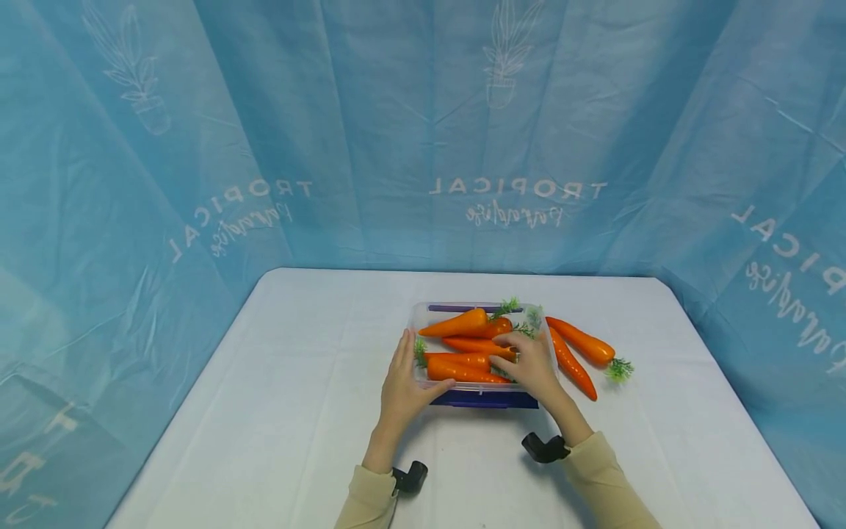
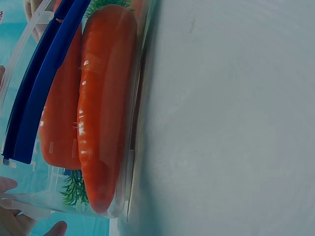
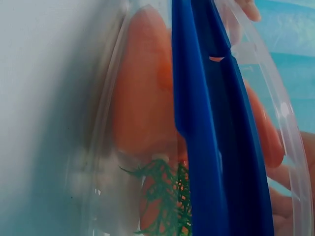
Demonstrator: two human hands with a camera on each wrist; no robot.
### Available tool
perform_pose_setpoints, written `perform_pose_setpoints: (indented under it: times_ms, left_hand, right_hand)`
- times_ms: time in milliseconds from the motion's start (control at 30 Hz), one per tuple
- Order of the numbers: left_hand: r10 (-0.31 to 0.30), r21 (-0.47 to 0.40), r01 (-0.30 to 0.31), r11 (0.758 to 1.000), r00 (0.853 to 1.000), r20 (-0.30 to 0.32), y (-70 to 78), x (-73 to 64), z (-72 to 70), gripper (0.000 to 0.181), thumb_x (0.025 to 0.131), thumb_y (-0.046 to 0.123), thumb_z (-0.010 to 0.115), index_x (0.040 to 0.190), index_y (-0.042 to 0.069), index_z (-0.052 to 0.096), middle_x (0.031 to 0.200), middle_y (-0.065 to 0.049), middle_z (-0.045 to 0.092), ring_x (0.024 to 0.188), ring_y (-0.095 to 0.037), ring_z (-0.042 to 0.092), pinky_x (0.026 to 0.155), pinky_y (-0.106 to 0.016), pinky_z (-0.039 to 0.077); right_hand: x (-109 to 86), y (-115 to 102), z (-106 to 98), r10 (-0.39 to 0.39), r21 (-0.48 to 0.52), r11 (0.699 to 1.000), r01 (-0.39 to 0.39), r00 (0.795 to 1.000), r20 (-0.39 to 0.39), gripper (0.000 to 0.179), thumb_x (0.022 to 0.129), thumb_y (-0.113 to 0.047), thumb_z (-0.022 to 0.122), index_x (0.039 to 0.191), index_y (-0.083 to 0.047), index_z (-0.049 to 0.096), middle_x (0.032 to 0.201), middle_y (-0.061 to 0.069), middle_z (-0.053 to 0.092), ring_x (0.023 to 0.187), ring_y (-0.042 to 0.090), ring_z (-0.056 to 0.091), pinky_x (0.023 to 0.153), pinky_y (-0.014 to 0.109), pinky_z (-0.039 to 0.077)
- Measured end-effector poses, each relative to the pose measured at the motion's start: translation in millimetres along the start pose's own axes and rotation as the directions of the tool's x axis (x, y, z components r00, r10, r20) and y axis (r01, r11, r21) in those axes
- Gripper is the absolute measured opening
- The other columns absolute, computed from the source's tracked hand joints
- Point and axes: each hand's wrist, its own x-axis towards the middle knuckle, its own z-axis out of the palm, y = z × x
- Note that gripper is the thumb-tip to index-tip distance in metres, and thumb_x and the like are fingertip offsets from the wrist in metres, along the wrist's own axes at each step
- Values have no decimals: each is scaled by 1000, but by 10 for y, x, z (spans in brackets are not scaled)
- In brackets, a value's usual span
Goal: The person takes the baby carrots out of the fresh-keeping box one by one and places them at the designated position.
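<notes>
A clear plastic box [image 1: 420,311] with dark blue clips [image 1: 485,399] stands on the table, holding several orange carrots [image 1: 456,324] with green tops. My left hand [image 1: 405,397] lies against the box's left side, fingers straight, thumb stretched to the front rim. Over the right part of the box, my right hand [image 1: 532,367] reaches in and pinches the thick end of a carrot [image 1: 472,344] between thumb and fingers. Through the front wall, the left wrist view shows a carrot [image 2: 106,108] lying lengthwise; the right wrist view shows a blue clip [image 3: 221,123] and green leaves [image 3: 165,191].
Two more carrots lie right of the box: one with a green top [image 1: 584,342], the other [image 1: 573,367] beside it, close to the box wall. A white cloth covers the table [image 1: 317,382]. Blue printed curtains [image 1: 396,132] hang behind and at both sides.
</notes>
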Motion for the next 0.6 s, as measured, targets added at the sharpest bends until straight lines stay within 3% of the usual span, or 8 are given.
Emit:
perform_pose_setpoints:
  times_ms: [67, 200, 600]
  left_hand:
    - [-5, 0, 5, 1000, 1000, 4, 2, -2, 1, 113, 67, 58, 78, 153, 13, 19, 160, -6, 19, 145, -31, 26, 114, -55, 30]
    - [-9, 8, 9, 1000, 1000, 10, -6, 2, 6, 113, 68, 59, 77, 153, 14, 18, 161, -6, 18, 146, -30, 26, 114, -54, 29]
    - [-17, 6, 17, 1000, 1000, 15, -9, 4, 3, 114, 68, 59, 77, 153, 13, 18, 161, -6, 18, 146, -30, 25, 114, -55, 29]
  right_hand:
    - [-5, 10, -4, 2, 14, 1000, -3, 998, 55, 32, 82, -18, 75, 109, -2, 68, 105, 11, 71, 95, 25, 67, 85, 44, 56]
    - [-7, 32, -11, 7, 35, 999, -12, 990, 141, 31, 83, -21, 74, 109, -5, 69, 104, 8, 71, 93, 20, 66, 84, 39, 57]
    - [7, 66, -46, -52, 60, 997, 38, 965, 256, 27, 84, -24, 73, 104, -6, 70, 95, 3, 72, 84, 13, 65, 78, 30, 58]
